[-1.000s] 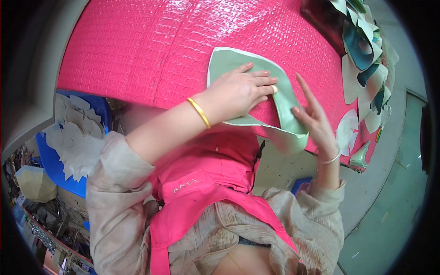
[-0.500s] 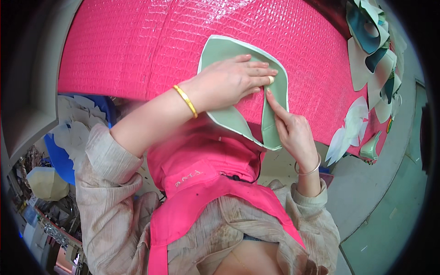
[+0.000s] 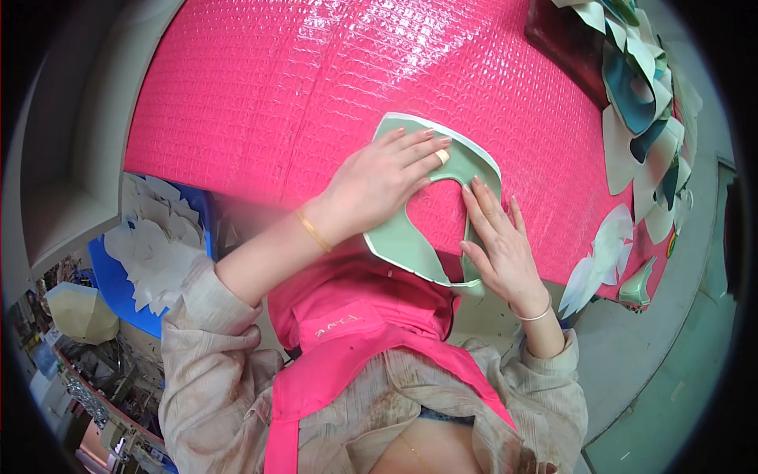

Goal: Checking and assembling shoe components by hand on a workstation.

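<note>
A pale green, horseshoe-shaped sheet that looks like a shoe upper [image 3: 401, 243] lies on the pink table cover, with a whitish edge along its outer rim. My left hand [image 3: 379, 178] rests flat across its upper left part, fingers extended and a pale cover on one fingertip. On its right arm lies my right hand [image 3: 501, 249], fingers stretched out and somewhat apart, holding nothing. Pink cover shows through the gap between the two arms of the piece. Its near edge reaches over the table's front edge, close to my apron [image 3: 347, 308].
Left of me, a blue bin [image 3: 118, 276] holds white cut pieces [image 3: 154, 253]. White and teal pieces [image 3: 643, 103] are heaped along the table's right side. Thin white sheets [image 3: 604, 253] and a small green piece [image 3: 638, 282] sit at the right corner of the pink-covered table [image 3: 229, 103].
In view, the green piece sits lower and slightly farther right. My right hand has gone from a pointing finger on the inner edge to spread fingers on the right arm; my left stays flat.
</note>
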Action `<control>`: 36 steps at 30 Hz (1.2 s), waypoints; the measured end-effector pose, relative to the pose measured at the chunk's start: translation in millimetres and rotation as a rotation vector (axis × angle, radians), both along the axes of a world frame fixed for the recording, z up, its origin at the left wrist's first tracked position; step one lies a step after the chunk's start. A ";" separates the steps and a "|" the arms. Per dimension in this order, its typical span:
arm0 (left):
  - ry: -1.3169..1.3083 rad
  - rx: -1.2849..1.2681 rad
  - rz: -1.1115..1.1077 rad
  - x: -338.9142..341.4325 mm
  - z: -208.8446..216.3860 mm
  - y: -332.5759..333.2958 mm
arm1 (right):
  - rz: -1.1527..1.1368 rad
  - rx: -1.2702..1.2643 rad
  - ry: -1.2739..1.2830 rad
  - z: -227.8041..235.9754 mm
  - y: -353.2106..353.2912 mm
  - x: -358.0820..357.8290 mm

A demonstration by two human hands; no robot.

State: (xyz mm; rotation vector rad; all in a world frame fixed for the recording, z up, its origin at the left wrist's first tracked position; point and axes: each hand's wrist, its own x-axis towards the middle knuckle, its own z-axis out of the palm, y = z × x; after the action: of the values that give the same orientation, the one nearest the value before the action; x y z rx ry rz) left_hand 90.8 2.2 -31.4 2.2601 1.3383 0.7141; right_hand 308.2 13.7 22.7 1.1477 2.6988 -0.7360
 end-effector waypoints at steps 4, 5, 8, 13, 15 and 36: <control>0.123 0.103 0.116 -0.2 1.0 13.2 | 0.116 0.153 -0.101 -7.8 27.1 -12.6; 0.178 0.170 0.137 -1.9 1.7 20.2 | 0.112 0.152 -0.101 -8.4 36.1 -16.0; 0.355 0.435 0.357 -12.2 14.3 44.1 | 0.131 0.300 -0.032 -14.4 65.4 -14.5; 0.203 -0.215 -0.054 85.5 89.6 -33.5 | -0.246 -0.314 0.339 2.8 92.1 -22.7; 0.150 -0.100 -0.056 106.0 62.7 -50.1 | -0.221 -0.336 0.409 -3.0 96.5 -16.2; 0.550 0.282 0.116 -53.4 30.0 -77.1 | 0.258 0.355 0.526 -27.3 6.3 -67.0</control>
State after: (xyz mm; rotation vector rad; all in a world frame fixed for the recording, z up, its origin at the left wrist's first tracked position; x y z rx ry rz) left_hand 37.4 -75.0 -1.4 2.7534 1.7133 0.3361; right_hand 241.1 20.0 -4.6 0.6996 3.4429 -0.5970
